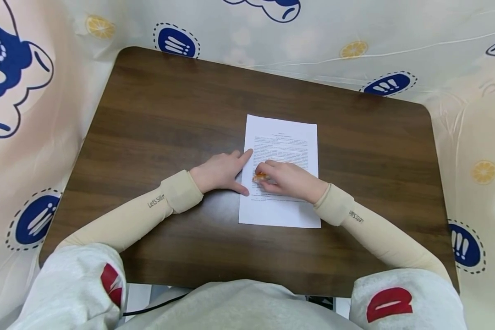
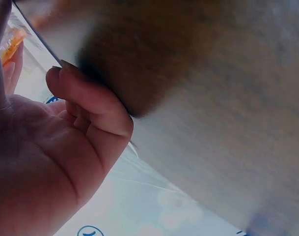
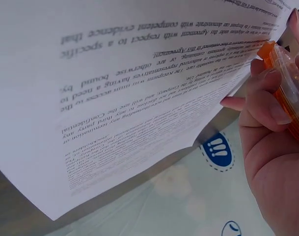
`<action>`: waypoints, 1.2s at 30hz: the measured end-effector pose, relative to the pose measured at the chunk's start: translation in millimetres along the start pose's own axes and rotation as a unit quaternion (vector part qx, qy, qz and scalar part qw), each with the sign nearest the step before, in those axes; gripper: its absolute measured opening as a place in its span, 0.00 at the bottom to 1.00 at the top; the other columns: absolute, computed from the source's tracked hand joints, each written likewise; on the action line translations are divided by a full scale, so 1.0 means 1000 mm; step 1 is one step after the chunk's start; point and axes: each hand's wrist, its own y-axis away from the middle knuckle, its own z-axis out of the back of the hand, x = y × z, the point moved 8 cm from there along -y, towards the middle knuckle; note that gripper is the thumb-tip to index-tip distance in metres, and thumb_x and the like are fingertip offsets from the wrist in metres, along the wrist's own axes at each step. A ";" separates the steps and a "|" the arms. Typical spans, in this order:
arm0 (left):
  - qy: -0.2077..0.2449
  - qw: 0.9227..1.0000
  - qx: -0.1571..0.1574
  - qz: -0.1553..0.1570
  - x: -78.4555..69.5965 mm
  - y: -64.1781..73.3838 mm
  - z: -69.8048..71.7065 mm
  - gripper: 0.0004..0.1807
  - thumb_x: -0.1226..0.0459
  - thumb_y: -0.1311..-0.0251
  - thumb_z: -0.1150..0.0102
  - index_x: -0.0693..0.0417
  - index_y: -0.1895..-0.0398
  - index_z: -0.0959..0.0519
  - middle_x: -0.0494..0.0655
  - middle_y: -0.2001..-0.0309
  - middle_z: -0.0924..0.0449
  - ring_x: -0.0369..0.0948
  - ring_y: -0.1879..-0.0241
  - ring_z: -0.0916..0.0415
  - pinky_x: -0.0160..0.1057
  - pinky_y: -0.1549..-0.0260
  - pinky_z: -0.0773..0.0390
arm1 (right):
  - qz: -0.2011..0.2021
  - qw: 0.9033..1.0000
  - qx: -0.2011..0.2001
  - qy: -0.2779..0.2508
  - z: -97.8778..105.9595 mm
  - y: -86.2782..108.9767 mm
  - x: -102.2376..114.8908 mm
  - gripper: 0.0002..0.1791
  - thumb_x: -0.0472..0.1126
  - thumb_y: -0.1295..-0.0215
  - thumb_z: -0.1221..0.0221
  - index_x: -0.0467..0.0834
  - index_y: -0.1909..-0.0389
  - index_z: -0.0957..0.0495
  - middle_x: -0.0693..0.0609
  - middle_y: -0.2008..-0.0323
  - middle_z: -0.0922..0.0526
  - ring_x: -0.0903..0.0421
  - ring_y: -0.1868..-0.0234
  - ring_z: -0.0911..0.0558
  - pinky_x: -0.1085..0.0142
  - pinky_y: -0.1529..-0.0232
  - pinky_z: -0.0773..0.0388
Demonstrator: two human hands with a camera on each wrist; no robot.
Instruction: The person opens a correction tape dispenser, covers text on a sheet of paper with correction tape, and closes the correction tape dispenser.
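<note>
A printed sheet of paper (image 1: 280, 215) lies on the brown table, covered in lines of black text. My right hand (image 1: 290, 178) pinches a small orange and clear plastic correction tape dispenser (image 1: 260, 177) between thumb and fingers. Its orange tip is down at the text in the right wrist view, where the clear casing (image 3: 285, 73) is partly hidden by the fingers. My left hand (image 1: 219, 173) rests at the sheet's left edge, index finger and thumb spread onto the paper. The left wrist view shows its other fingers (image 2: 97, 101) bent.
Dark wood-grain table (image 1: 169, 105) surrounds the sheet on all sides. A pale patterned curtain (image 1: 272, 41) hangs close behind the table and along both sides. A black cable (image 1: 156, 306) runs below the front edge, near the person's body.
</note>
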 end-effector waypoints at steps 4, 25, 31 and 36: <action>-0.002 1.000 -0.001 0.001 0.000 0.000 0.000 0.67 0.36 0.48 0.25 0.62 0.17 0.50 0.62 0.43 0.24 0.53 0.60 0.22 0.51 0.55 0.19 | 0.001 1.000 0.002 -0.002 -0.001 0.000 0.000 0.12 0.39 0.28 0.36 0.42 0.48 0.23 0.51 0.59 0.17 0.58 0.68 0.19 0.65 0.61 0.19; 0.009 1.000 0.003 0.011 0.000 -0.001 0.000 0.68 0.37 0.49 0.24 0.63 0.17 0.52 0.63 0.41 0.25 0.54 0.59 0.22 0.52 0.54 0.19 | 0.016 0.998 0.015 0.051 0.003 -0.004 0.010 0.06 0.36 0.29 0.38 0.43 0.56 0.25 0.52 0.68 0.25 0.58 0.77 0.28 0.66 0.73 0.27; 0.006 1.000 0.000 0.007 -0.002 0.000 0.002 0.68 0.38 0.48 0.23 0.64 0.17 0.52 0.62 0.42 0.25 0.55 0.60 0.21 0.52 0.56 0.19 | 0.014 0.999 0.016 0.045 0.003 -0.002 0.008 0.06 0.37 0.29 0.37 0.43 0.57 0.26 0.51 0.68 0.25 0.58 0.77 0.28 0.67 0.74 0.28; 0.007 1.000 0.007 0.013 -0.002 -0.001 0.001 0.68 0.38 0.48 0.24 0.63 0.17 0.53 0.62 0.40 0.26 0.55 0.58 0.22 0.52 0.55 0.19 | 0.005 0.999 0.022 0.044 0.002 0.001 0.005 0.07 0.37 0.29 0.37 0.43 0.56 0.25 0.51 0.67 0.24 0.58 0.77 0.28 0.67 0.75 0.28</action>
